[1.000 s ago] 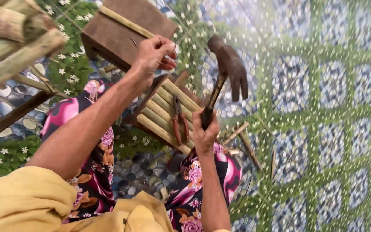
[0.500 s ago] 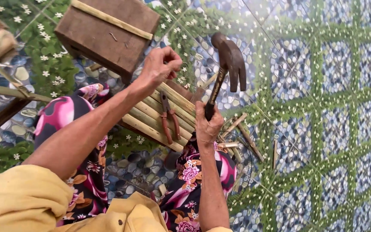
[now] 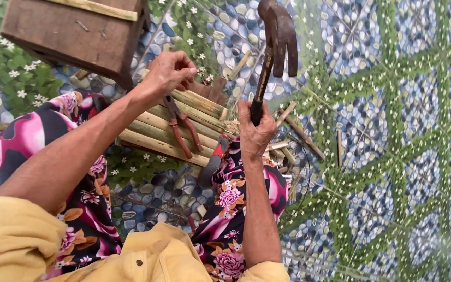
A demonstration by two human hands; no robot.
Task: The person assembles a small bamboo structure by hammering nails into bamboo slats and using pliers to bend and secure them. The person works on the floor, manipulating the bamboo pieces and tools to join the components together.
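Gripping a raised hammer in the right hand, left fingers pinching something tiny over the near-left bamboo frame beside pliers, risking a smashed fingertip if mis-aimed.

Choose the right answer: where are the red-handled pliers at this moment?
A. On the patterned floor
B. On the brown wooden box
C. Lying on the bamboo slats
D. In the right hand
C: the pliers lie loose on the bamboo slats, while the right hand grips the hammer and the left hand pinches above them.
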